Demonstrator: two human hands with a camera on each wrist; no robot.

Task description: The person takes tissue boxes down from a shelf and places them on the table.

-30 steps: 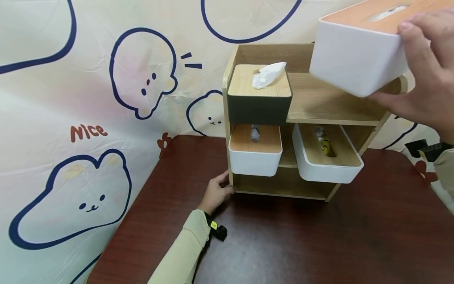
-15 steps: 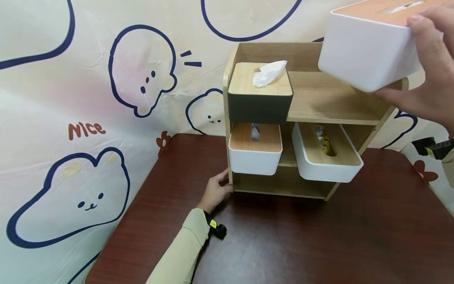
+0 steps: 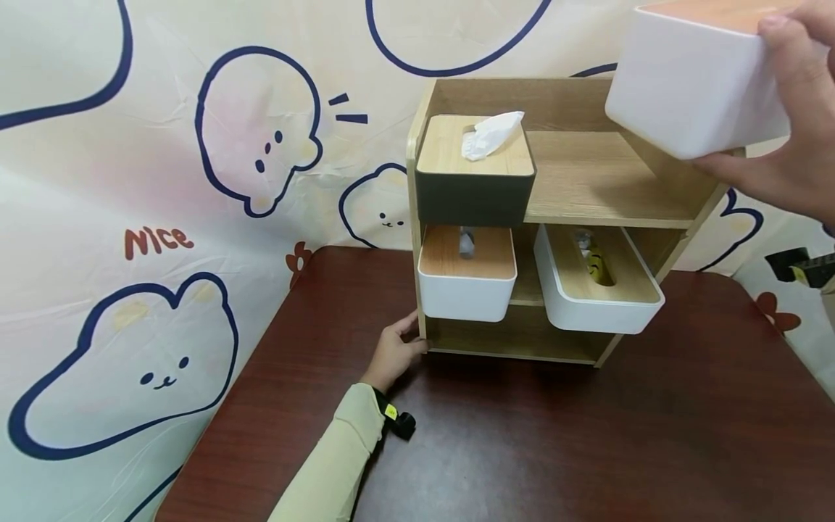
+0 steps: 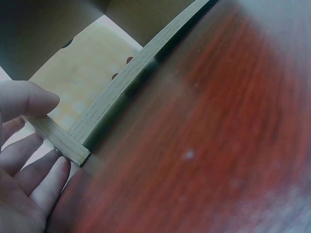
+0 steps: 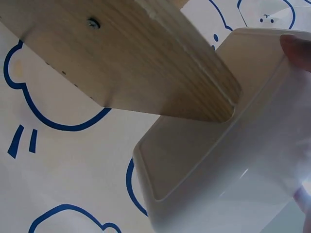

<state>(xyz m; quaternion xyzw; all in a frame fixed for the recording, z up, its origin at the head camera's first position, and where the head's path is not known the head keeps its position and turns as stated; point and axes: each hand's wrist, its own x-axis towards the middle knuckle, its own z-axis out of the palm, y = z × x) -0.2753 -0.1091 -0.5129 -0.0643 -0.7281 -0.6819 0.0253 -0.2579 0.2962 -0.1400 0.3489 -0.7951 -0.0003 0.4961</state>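
Observation:
At the upper right of the head view, my right hand (image 3: pixel 792 123) grips a white tissue box (image 3: pixel 691 83) with a wooden lid, thumb low and fingers up by the lid. The box is raised in front of the wooden shelf's top right corner; its pale underside (image 5: pixel 184 150) shows in the right wrist view, overlapped by the shelf's side panel (image 5: pixel 126 63). My left hand (image 3: pixel 396 351) holds the lower left edge of the shelf (image 3: pixel 607 181), thumb and fingers on either side of the panel end (image 4: pixel 63 143) in the left wrist view.
A dark green tissue box (image 3: pixel 475 199) with a tissue sticking out sits at the left of the top shelf. Below it are a white box (image 3: pixel 466 299) and a wider white box (image 3: pixel 607 315), both jutting forward. The shelf stands on a reddish-brown table (image 3: pixel 554 442) before a cartoon-printed backdrop (image 3: pixel 261 239).
My right hand has carried the white tissue box to the right and slightly up, uncovering more of the top shelf. The left hand has stayed on the shelf's edge.

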